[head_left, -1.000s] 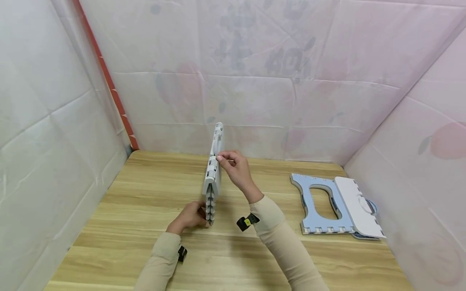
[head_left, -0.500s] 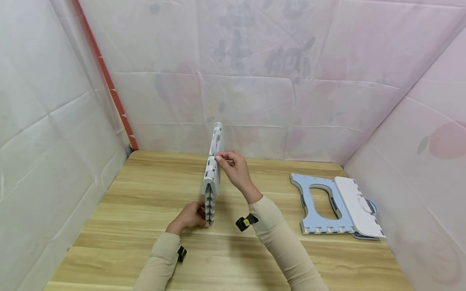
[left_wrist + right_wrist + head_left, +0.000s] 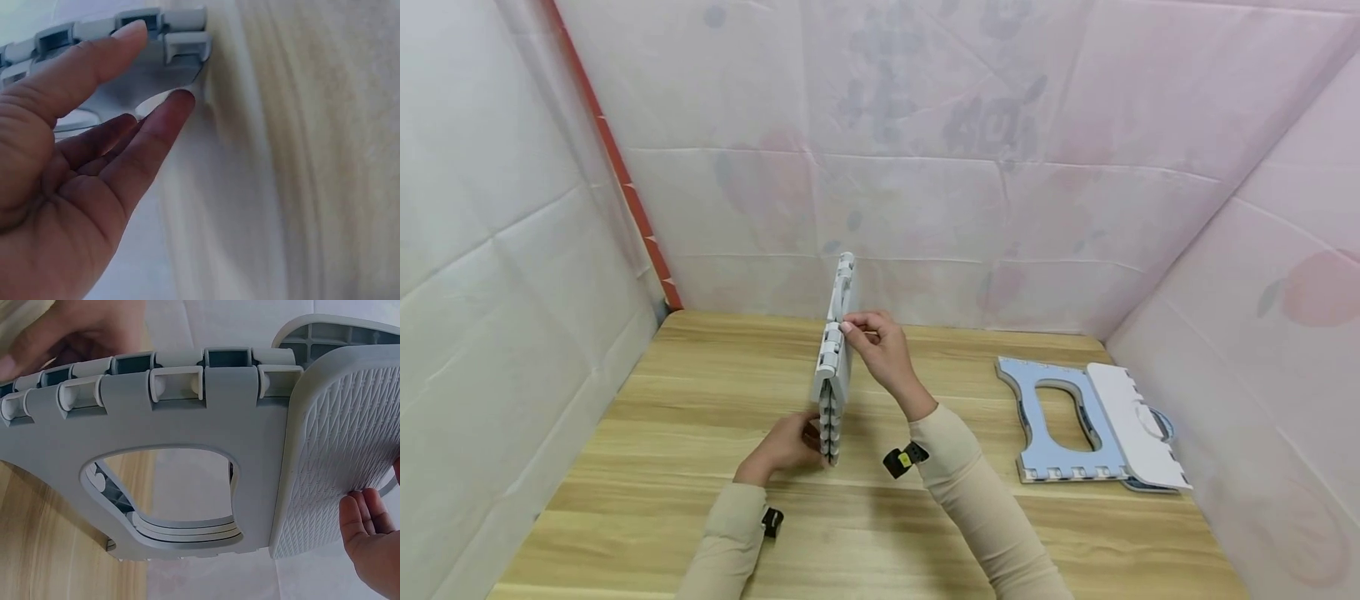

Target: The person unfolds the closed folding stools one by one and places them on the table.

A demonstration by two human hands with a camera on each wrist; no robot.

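Observation:
A folded white-grey step stool [image 3: 831,354] stands on edge near the middle of the wooden table, its narrow hinged side towards me. Low on the near end, my left hand [image 3: 786,446] grips the stool's leg section; in the left wrist view, its thumb lies on the hinged edge. Higher up, my right hand [image 3: 886,352] pinches the top part beside the carrying handle. In the right wrist view, fingertips of the right hand [image 3: 372,531] touch the textured top panel [image 3: 340,444], and the leg panel [image 3: 187,422] shows a large opening.
At the right of the wooden table [image 3: 700,375] lies a second folding stool, with a light blue leg panel [image 3: 1037,433] and a white top [image 3: 1138,425]. Pale patterned sheets [image 3: 910,208] wall in the back and both sides. A red strip [image 3: 617,158] runs along the back left corner.

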